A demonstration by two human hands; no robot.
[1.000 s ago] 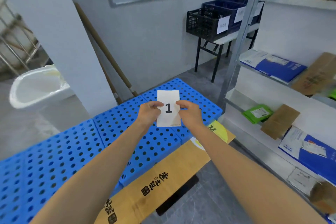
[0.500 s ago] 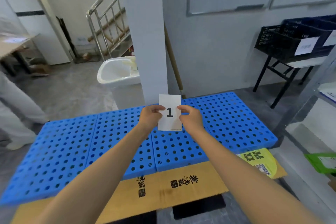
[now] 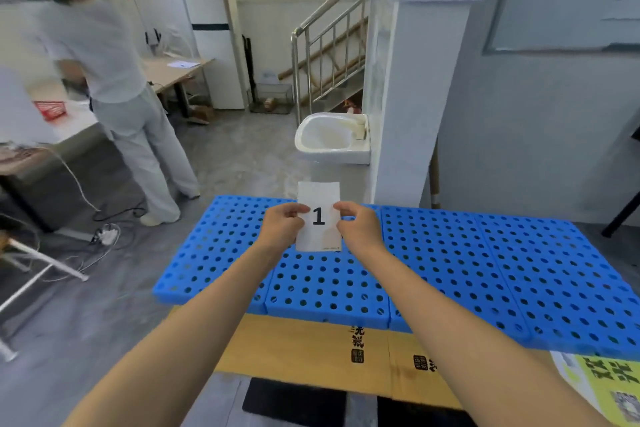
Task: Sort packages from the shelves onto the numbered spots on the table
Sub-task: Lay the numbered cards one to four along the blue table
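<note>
Well to the left of the blue perforated table [image 3: 485, 270], beyond its far-left corner, a person in pale clothes [image 3: 104, 62] stands turned away at a desk, with a red basket [image 3: 52, 110] further left. White cables [image 3: 104, 236] lie on the grey floor just off the table's left end. Far behind the table's left part stands a tall white air-conditioning unit [image 3: 211, 28]. Above the table's left-middle panel, near its back edge, the left hand [image 3: 282, 227] pinches the left edge of a white card printed with a black 1 [image 3: 318, 218], thumb on the face. The card is held upright and clear of the table top, facing the camera. The right hand [image 3: 358, 229] pinches the card's right edge, so the two hands sit apart with the card between them. Just behind the table's back edge is a white basin [image 3: 332, 139], with a stair railing [image 3: 329, 45] further back and a white pillar [image 3: 415, 80] beside the basin. A brown cardboard sheet [image 3: 311, 347] juts out from under the table's near edge, and a yellow-green printed sheet [image 3: 613, 385] lies at the near-right corner.
</note>
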